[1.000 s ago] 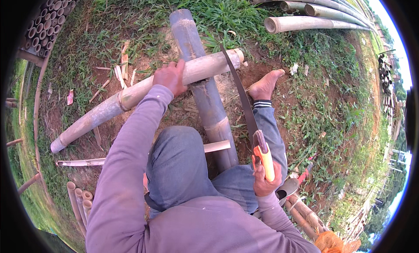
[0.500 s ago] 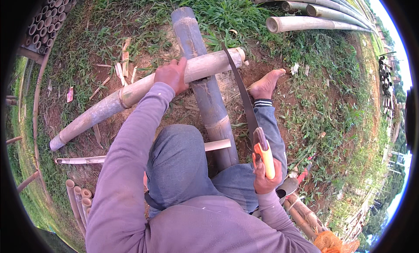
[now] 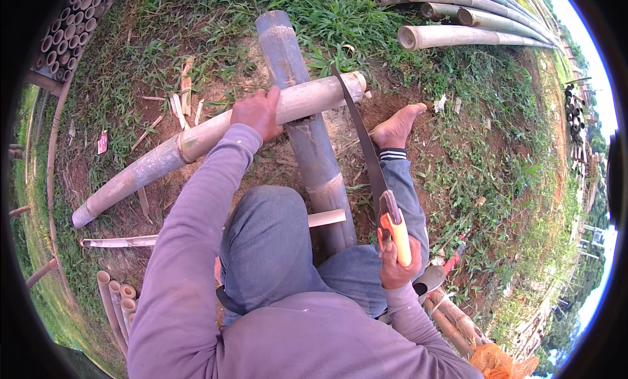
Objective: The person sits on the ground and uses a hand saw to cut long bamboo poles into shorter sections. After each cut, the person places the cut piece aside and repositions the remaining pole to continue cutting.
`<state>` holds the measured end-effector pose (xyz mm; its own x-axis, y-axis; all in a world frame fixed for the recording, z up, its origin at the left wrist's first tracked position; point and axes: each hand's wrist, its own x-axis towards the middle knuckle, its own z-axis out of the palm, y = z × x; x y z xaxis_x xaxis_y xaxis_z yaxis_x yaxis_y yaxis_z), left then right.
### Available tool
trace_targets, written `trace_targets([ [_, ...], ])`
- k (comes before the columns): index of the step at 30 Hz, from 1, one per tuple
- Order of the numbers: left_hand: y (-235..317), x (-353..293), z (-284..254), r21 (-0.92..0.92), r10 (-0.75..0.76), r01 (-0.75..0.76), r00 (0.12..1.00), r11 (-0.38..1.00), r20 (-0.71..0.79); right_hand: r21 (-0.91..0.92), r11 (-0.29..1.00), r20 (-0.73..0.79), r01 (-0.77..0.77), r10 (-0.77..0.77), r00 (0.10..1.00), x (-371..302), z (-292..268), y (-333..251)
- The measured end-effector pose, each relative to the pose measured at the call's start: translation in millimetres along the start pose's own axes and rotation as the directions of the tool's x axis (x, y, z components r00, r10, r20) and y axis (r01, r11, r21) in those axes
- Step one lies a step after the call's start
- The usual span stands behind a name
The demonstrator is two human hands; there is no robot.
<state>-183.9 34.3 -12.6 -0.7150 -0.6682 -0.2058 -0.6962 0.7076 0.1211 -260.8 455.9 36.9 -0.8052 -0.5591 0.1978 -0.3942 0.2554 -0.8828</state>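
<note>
A pale bamboo pole (image 3: 216,136) lies slantwise across a thicker grey bamboo log (image 3: 313,147), its left end toward the ground. My left hand (image 3: 257,112) grips the pole just left of where the two cross. In my right hand (image 3: 400,262) is the orange handle of a handsaw (image 3: 367,143). The saw's long dark blade reaches up and away, and its far part rests against the pole near the pole's right end. My bare foot (image 3: 398,125) is on the soil to the right of the blade.
Long bamboo poles (image 3: 471,37) lie at the far right. Stacked cut bamboo (image 3: 69,35) stands at the far left, with short tubes (image 3: 118,300) at near left. Split strips (image 3: 186,94) litter the ground, and an orange mesh bag (image 3: 494,361) sits at lower right.
Almost nothing differs. Both hands, the saw and the bamboo pole keep nearly the same places; the view has shifted very slightly.
</note>
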Motion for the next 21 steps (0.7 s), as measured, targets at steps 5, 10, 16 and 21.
trace_targets([
  [5, 11.9, 10.6, -0.8, -0.03, 0.036, -0.036, 0.999, 0.999, 0.012, -0.026, 0.997, -0.001, 0.077, -0.077, 0.997, 173.0, 103.4, -7.1],
  [10, -7.7, 0.7, -2.5, -0.025, -0.013, 0.014, 1.0, 1.0, 0.009, -0.06, 0.997, 0.022, 0.039, -0.037, 0.999, 58.5, 32.1, -9.3],
  [16, -0.5, 0.8, 3.3, -0.01, 0.007, -0.007, 1.0, 1.0, 0.012, 0.01, 1.0, -0.023, 0.022, -0.021, 1.0, 21.3, 17.3, 15.2],
  [21, 8.8, 4.4, -8.1, -0.024, 0.008, -0.006, 0.998, 1.0, 0.058, -0.099, 0.981, -0.034, 0.164, -0.168, 0.985, 143.7, 100.6, -3.2],
])
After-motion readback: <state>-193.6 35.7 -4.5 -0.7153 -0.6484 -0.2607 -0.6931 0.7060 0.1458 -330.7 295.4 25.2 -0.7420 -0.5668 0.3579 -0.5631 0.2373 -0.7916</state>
